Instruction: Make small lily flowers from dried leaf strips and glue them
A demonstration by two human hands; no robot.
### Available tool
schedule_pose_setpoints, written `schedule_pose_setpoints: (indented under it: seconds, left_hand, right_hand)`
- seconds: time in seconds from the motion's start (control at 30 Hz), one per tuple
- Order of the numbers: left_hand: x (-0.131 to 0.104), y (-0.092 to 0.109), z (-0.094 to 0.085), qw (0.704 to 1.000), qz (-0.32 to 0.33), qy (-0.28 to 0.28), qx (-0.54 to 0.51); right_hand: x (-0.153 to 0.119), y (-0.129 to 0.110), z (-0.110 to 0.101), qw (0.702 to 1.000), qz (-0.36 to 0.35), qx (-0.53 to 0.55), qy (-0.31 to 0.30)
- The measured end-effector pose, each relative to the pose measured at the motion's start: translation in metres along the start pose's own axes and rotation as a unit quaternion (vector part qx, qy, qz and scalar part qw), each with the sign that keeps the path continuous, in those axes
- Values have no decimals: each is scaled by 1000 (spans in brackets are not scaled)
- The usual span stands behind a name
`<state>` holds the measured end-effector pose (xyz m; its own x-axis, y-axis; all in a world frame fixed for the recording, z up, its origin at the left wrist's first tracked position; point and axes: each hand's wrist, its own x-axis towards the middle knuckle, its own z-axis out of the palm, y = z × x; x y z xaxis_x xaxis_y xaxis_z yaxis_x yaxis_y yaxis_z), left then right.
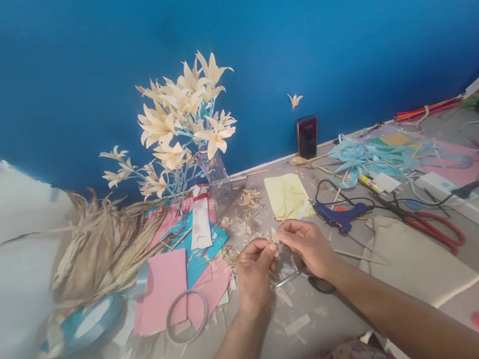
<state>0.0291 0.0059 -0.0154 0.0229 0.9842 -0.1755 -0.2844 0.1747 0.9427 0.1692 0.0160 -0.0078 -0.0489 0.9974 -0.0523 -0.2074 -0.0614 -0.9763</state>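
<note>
Close together over the table, my left hand and my right hand pinch a small cream husk flower between thumbs and fingertips. Both hands are closed, and the fingers hide much of the piece. Just below them lies a pair of small scissors, with its dark handle partly under my right wrist. Husk scraps are scattered behind my hands. Farther back, a clear vase carries a bunch of cream flowers on bluish stems.
Left lie dried corn husks, pink paper, a tape ring and blue ribbon. Right are a blue glue gun, red-handled scissors, a folded beige sheet and a power strip. A phone leans on the wall.
</note>
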Motion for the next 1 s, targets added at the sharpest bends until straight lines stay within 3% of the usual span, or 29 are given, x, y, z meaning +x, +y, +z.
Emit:
schedule_pose_setpoints:
  seconds: [0.13, 0.3, 0.4, 0.67, 0.83, 1.0]
  left_hand:
    - [0, 0, -1, 1000, 3, -29, 2]
    - [0, 1, 0, 999, 2, -39, -18]
    - [1, 1, 0, 1000, -2, -28, -4]
    - [-1, 7, 2, 999, 8, -5, 35]
    - [-4, 15, 5, 997, 10, 1, 75]
    - [-3, 16, 3, 994, 10, 12, 108]
  right_hand:
    - [1, 1, -1, 997, 39, 54, -42]
    - [3, 0, -2, 990, 87, 97, -44]
    - [2, -3, 0, 993, 74, 85, -42]
    - [5, 0, 0, 991, 64, 104, 49]
    - [2, 1, -1, 999, 38, 29, -3]
    - [0, -1, -1, 999, 7, -35, -8]
